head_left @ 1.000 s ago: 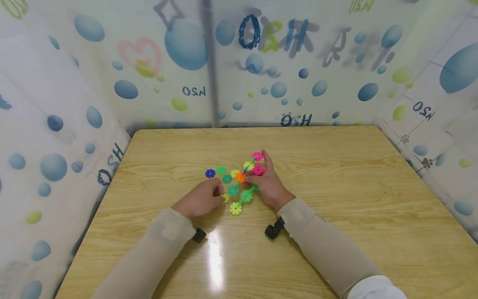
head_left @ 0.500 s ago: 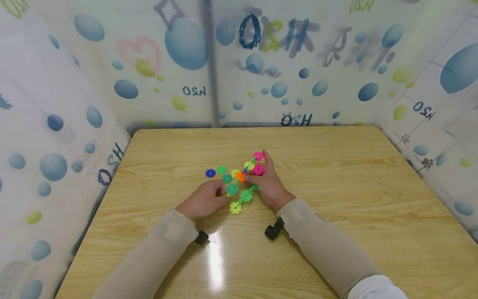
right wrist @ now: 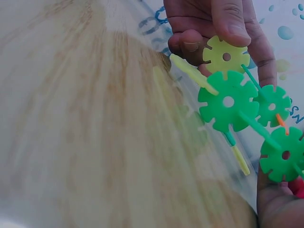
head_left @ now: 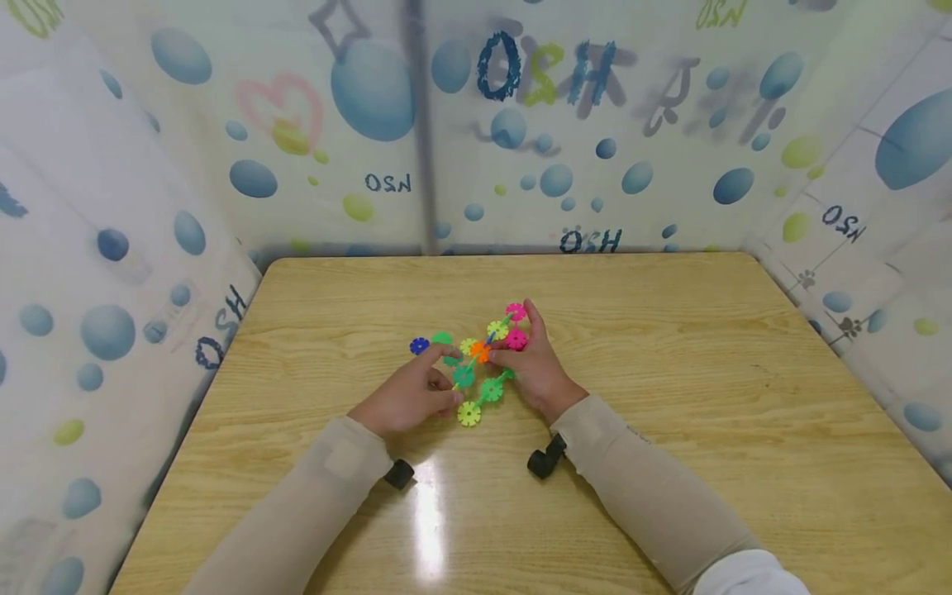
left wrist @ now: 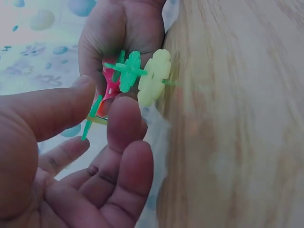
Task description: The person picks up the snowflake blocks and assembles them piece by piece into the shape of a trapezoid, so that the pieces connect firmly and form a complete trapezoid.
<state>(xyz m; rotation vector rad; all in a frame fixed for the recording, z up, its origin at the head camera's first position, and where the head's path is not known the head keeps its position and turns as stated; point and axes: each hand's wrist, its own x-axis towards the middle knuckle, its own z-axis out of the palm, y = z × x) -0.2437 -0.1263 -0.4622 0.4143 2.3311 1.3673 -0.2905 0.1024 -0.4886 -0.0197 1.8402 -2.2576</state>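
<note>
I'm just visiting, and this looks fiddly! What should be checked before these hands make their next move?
1. Right hand holding the joined discs: ok, its thumb is at the orange disc.
2. Left hand holding the yellow disc: ok, apparently pinched at one edge.
3. Yellow disc meeting the edge-on green disc: ok, they appear to touch.
4. Yellow disc fully slotted in: cannot tell.
5. Blue disc loose or joined: cannot tell.
6. Clear head view of the teal disc: not ok, a left finger partly covers it.

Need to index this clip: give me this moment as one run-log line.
left hand: pinches yellow disc | right hand: holds linked discs | blue disc: just beyond left hand | surface: wood-grain table
</note>
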